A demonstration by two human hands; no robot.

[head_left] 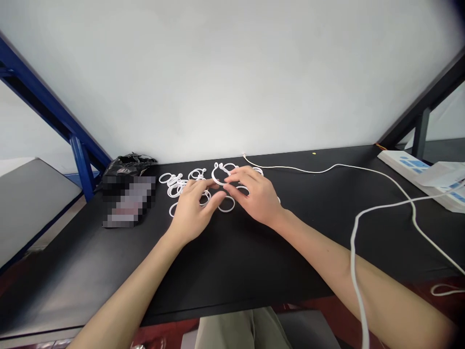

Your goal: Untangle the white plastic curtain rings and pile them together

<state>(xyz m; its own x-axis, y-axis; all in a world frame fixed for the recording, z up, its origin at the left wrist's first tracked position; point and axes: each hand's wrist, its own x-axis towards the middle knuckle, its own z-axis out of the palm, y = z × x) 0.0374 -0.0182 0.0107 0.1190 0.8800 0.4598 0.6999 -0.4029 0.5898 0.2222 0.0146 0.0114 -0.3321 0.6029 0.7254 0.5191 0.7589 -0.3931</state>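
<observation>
My right hand [256, 194] pinches a thin white ring [213, 177] between thumb and fingers. The ring has a small loop at its top and is raised a little above the black table. Close on its left, my left hand [194, 206] has thumb and forefinger apart, the fingertips near the ring's lower edge; I cannot tell if they touch it. More white rings lie around and behind both hands, among them a cluster [174, 182] to the left and one ring [227, 204] between the hands. My fingers partly cover several of them.
A crumpled black plastic bag [125, 167] lies at the left, its front part blurred out. A white cable [308, 171] runs along the back and down the right, passing across my right forearm. White boxes with blue print [410, 162] stand at the right edge.
</observation>
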